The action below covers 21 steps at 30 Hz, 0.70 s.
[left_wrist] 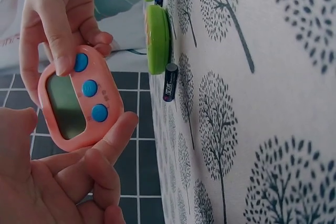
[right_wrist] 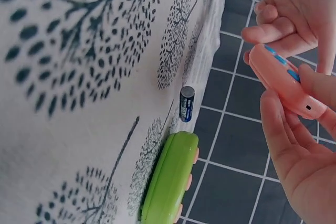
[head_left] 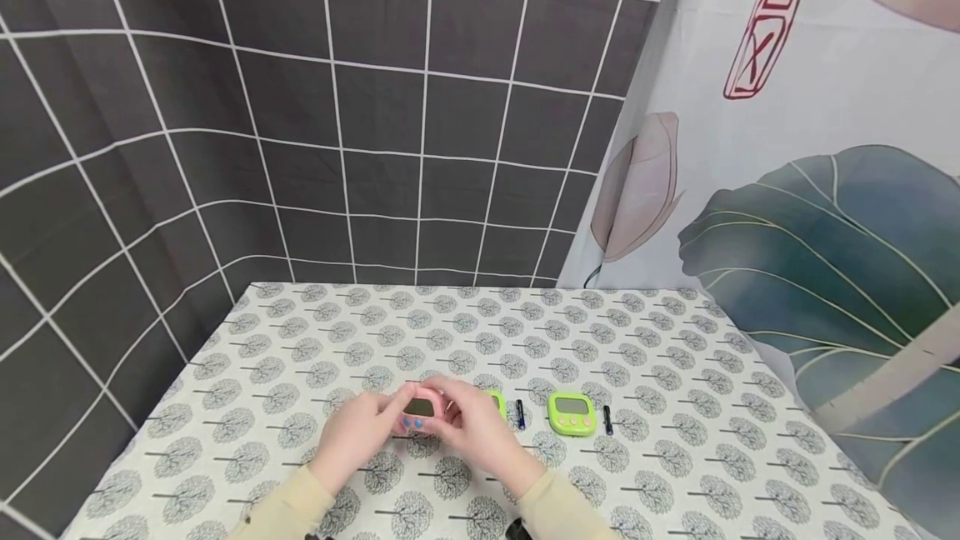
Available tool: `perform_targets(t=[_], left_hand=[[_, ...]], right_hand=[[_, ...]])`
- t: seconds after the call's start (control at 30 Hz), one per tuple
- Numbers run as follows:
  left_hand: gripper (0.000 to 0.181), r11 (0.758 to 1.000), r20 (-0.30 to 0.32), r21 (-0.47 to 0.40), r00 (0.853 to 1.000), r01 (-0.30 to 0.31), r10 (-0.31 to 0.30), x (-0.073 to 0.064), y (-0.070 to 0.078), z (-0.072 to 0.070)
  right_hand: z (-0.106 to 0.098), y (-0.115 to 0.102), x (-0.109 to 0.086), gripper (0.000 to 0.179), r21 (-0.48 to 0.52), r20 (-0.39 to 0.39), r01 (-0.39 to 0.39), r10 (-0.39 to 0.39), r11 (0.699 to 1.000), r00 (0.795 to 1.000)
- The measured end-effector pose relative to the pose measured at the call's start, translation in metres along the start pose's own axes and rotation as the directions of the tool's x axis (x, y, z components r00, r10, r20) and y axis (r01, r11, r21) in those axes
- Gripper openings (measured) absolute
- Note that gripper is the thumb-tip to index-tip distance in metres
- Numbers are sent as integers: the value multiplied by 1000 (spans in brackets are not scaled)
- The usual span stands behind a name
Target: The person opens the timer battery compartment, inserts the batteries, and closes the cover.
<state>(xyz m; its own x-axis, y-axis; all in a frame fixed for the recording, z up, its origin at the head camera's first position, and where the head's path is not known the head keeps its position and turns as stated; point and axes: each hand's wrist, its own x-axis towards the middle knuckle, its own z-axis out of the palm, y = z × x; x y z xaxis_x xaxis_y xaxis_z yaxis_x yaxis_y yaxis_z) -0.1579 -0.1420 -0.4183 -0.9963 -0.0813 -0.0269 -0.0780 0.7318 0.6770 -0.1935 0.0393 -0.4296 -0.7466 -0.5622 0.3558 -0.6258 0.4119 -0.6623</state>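
Observation:
Both hands hold a pink digital timer (head_left: 422,407) above the table. It has a dark screen and a row of blue buttons (left_wrist: 90,88). My right hand (head_left: 480,423) grips one end, its thumb on the front face near a button and its fingers behind. At the other end, my left hand (head_left: 358,432) has its index finger along the timer's edge and its thumb close by the opposite edge. A small slot shows in the pink case (right_wrist: 308,107) in the right wrist view. The timer's back is hidden in the head view.
A green timer (head_left: 572,413) lies to the right with a dark battery (head_left: 608,420) beside it. Another green timer (head_left: 497,400), partly behind my right hand, has its own battery (head_left: 520,414). A black object (head_left: 517,530) shows at the bottom edge. The cloth (head_left: 675,457) has tree prints.

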Motion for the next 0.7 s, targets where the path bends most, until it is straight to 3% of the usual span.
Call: perform_targets(t=[0.13,0.3,0.53,0.7], left_hand=[[65,1000,-1,-2,1000,6,-6,1,-1,-1],[62,1000,-3,-9,1000,12,-12,1,0,-2],[53,997,28,-77,999,29,-26,0,1,-3],[47,994,22,-108,999,27,-25,0,2,-4]], right_hand=[[2,-2,-1,45,-116,-20,43,-46,992,999],[4,-3,-2,46,-181,-33,37,-43,983,999],[5,-4,-3,43,-142,-39,-47,42,989,998],[5,-3,-3,38,-127,-86,-36,25,991,996]])
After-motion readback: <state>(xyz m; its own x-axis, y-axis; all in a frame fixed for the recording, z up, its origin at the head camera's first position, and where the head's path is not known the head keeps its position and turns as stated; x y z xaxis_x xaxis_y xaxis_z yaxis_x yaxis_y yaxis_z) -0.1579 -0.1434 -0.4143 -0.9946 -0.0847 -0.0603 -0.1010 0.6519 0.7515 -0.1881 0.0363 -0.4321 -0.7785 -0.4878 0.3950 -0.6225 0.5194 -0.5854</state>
